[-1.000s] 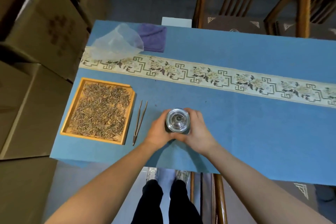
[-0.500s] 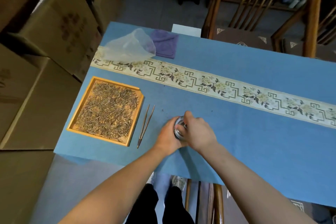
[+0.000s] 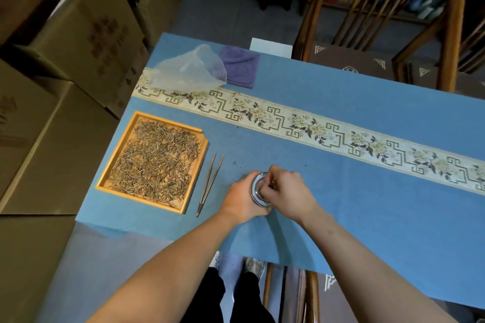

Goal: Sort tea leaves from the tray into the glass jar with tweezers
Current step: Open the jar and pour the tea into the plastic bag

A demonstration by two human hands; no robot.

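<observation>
1. Stacked brown cardboard boxes [image 3: 78, 42] are seen to the left of a long table covered in blue cloth [image 3: 367, 217], with wooden chairs [image 3: 380, 21] placed at its far side.
2. A cream patterned runner [image 3: 301, 126] is laid along the table's length.
3. A crumpled clear plastic bag [image 3: 189, 69] and a folded purple cloth [image 3: 240, 67] are found at the far left corner, touching each other.
4. A shallow rectangular wooden tray [image 3: 195, 169] is set near the left end, and its floor is covered with dry greyish-brown tea leaves [image 3: 154, 162].
5. A pair of slim brown wooden tweezers [image 3: 210, 183] is laid flat on the cloth just beside the tray's right edge, untouched by either hand.
6. A small round glass jar [image 3: 258, 190] is stood upright near the front edge, to the right of the tweezers.
7. The jar's side is wrapped by the left hand [image 3: 242, 200], fingers curled in a grasp around the glass.
8. The jar's top is covered by the right hand [image 3: 287, 195], fingers bent down onto the lid or rim; which of the two is gripped cannot be told.
</observation>
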